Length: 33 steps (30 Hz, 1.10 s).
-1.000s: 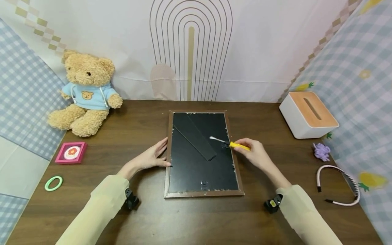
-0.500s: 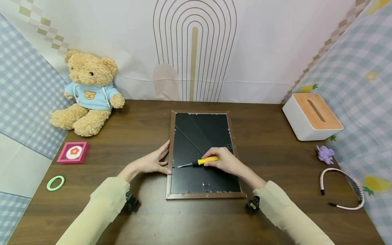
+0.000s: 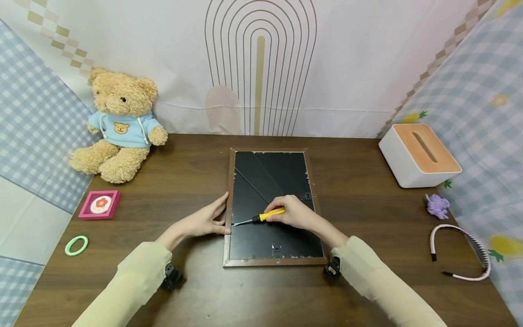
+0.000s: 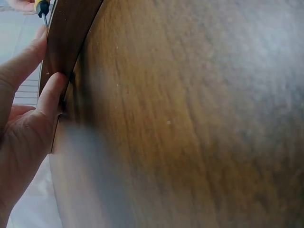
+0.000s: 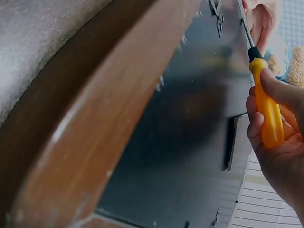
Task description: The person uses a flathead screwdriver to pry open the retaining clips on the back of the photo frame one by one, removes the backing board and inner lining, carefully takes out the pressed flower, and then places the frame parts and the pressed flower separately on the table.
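A picture frame (image 3: 278, 262) with a brown wooden rim lies face down on the table, its black backing board (image 3: 255, 243) upward. Against the frame's left side rests my left hand (image 3: 202, 221), its fingers extended along the rim, as the left wrist view also shows. My right hand (image 3: 296, 212) reaches over the board and grips the yellow handle of a screwdriver (image 5: 270, 118). The screwdriver's metal tip points left, right at the inner edge of the left rim near my left thumb. My right hand hides part of the folded stand (image 3: 263, 175) on the board.
At back left sits a teddy bear (image 3: 122, 129), with a pink box (image 3: 83, 209) and a green ring (image 3: 66, 247) in front of it. On the right are a tissue box (image 3: 402, 165), a purple knotted item (image 3: 437, 206) and a headband (image 3: 484, 256).
My right hand has carried the screwdriver from the frame's right side leftward across the board to the left rim. My left hand stays at the frame's left side.
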Motion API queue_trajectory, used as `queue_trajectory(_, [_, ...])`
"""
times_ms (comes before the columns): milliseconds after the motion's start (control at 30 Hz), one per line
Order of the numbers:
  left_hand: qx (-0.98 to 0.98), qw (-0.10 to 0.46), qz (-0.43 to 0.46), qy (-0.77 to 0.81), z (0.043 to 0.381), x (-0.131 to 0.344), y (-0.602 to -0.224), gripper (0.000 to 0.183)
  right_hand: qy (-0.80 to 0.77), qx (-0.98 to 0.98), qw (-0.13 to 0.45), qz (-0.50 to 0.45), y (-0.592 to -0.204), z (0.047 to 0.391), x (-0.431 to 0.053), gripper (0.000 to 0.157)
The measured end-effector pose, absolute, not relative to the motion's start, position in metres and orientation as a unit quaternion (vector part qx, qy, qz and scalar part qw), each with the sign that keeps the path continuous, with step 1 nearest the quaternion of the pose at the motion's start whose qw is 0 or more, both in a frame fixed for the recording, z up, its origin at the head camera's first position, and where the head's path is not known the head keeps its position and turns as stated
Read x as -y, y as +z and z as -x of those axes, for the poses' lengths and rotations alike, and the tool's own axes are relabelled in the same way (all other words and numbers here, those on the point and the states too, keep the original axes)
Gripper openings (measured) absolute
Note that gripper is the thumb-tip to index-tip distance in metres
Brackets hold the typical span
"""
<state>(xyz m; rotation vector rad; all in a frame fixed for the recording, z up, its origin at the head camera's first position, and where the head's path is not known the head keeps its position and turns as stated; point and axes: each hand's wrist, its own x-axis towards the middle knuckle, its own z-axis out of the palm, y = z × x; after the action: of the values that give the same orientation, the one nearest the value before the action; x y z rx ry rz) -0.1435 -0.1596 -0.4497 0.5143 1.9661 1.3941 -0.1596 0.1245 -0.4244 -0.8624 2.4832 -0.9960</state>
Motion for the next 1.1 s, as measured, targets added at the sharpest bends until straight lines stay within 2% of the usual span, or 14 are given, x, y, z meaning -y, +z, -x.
queue_trajectory(233, [-0.743,0.357,-0.198,0.53,0.143,0.162,-0.453,0.115,-0.317,-0.882,0.184,0.297,-0.423,0.159,-0.117,0.023])
queue_trajectory(500, [-0.727,0.351,-0.195,0.558,0.142,0.162,-0.455,0.113,-0.258,-0.893,0.092,0.358,-0.415,0.156,-0.112,0.018])
queue_trajectory(767, [-0.72,0.353,-0.187,0.568,0.143,0.162,-0.455,0.114,-0.245,-0.888,0.108,0.375,-0.409,0.158,-0.109,0.019])
queue_trajectory(1100, [-0.728,0.358,-0.178,0.557,0.143,0.161,-0.451,0.115,-0.141,-0.882,0.05,0.446,-0.38,0.159,-0.083,0.016])
